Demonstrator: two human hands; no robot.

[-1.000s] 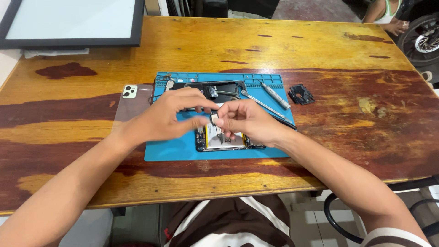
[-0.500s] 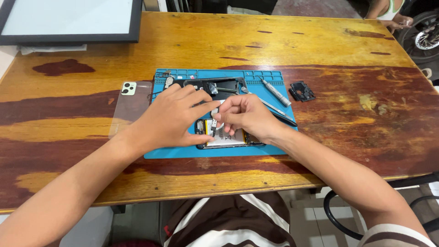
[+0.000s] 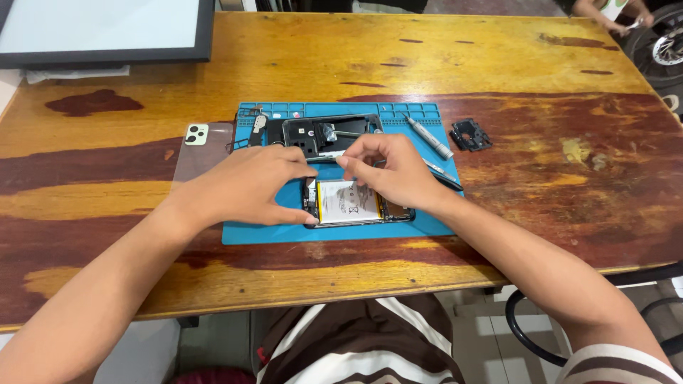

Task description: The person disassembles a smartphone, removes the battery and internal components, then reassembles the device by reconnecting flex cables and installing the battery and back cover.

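An opened phone (image 3: 348, 204) with a white battery lies on a blue work mat (image 3: 334, 233). My left hand (image 3: 249, 188) grips the phone's left end, thumb at the near corner and fingers at the far edge. My right hand (image 3: 395, 174) rests over the phone's right part. Its thumb and forefinger are pinched together at the phone's far edge, on something too small to make out. The fingertips of both hands almost meet there. A black phone frame (image 3: 327, 131) lies just beyond them on the mat.
A screwdriver (image 3: 427, 135) and a thin tool (image 3: 445, 174) lie on the mat's right side, with a small black part (image 3: 471, 135) beside the mat. A clear phone case (image 3: 199, 146) lies left of it. A framed panel (image 3: 107, 32) sits far left. Another person's hand (image 3: 605, 13) and a wheel (image 3: 662, 43) are far right.
My left hand has slid down onto the phone's left end. My right hand's pinched fingers stay at the far edge. The view has shifted slightly.
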